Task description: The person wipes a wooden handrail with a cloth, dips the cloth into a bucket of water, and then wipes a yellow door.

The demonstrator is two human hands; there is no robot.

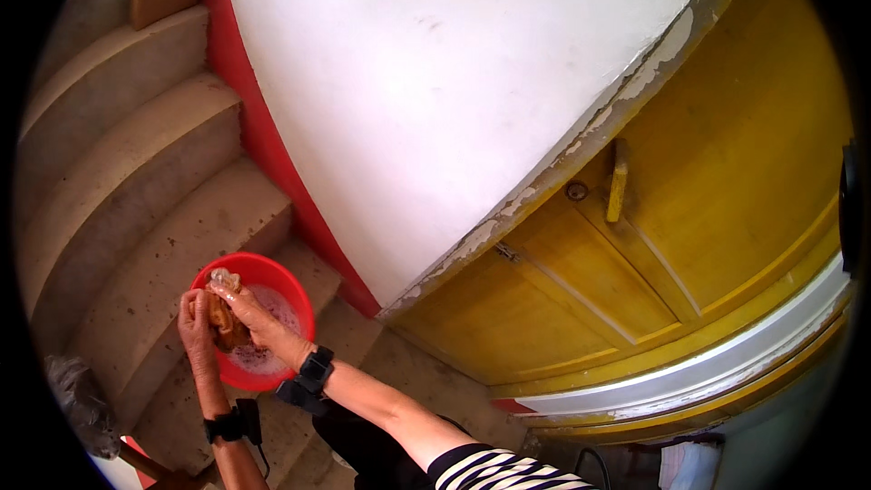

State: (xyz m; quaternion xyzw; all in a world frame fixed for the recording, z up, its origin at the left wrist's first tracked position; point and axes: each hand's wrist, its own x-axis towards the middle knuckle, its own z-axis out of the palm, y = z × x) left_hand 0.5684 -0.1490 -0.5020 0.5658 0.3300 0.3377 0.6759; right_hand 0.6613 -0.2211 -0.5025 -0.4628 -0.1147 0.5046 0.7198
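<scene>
Over the red basin: forearms converge
Left hand: fingers curled, gripping brown cloth
Right hand: half closed around it

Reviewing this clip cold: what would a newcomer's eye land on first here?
Probably the bright red basin of sudsy water at lower left, on the concrete steps, where the right hand holds a bunched brown cloth and the left hand is up against it. Next, the big yellow door at right and the white wall at top centre.
</scene>
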